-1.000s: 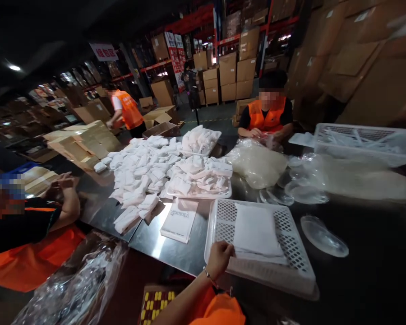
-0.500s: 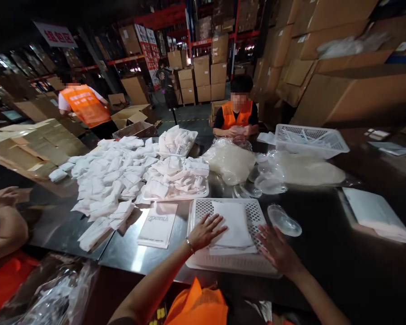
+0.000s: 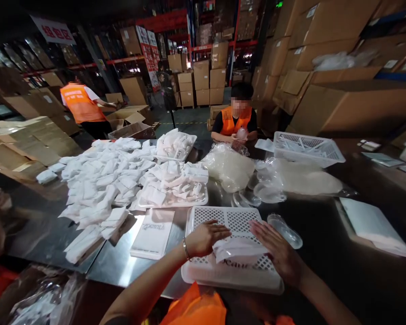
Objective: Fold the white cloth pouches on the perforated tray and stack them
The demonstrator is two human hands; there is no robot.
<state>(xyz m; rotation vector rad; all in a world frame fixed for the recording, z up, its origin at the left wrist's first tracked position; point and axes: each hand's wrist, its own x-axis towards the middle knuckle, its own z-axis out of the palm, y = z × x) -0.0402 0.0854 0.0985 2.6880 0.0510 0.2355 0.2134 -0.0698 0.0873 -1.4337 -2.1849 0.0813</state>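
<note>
A folded white printed bag (image 3: 238,249) lies on an upturned white plastic basket (image 3: 237,216) in front of me, part of its dark lettering showing along the near side. My left hand (image 3: 206,239) rests at the bag's left end, fingers stretched out and close together, the thumb hidden. At the right end is my right hand (image 3: 277,250), its fingers extended and slanting over the bag's edge. A flat stack of printed white bags (image 3: 153,234) lies left of the basket. Beyond my right fingers sits a clear plastic insert (image 3: 286,231).
A heap of small white packets (image 3: 101,176) covers the left of the metal table, beside a filled tray (image 3: 172,185). Clear bags of plastic pieces (image 3: 228,167) lie ahead. A slotted basket (image 3: 307,149) stands behind. A co-worker (image 3: 237,117) sits opposite; folded white sheets (image 3: 374,225) lie right.
The bag was spread flat and squarish on the basket; now it is folded into a narrow strip nearer me. Both hands have drawn closer together around it.
</note>
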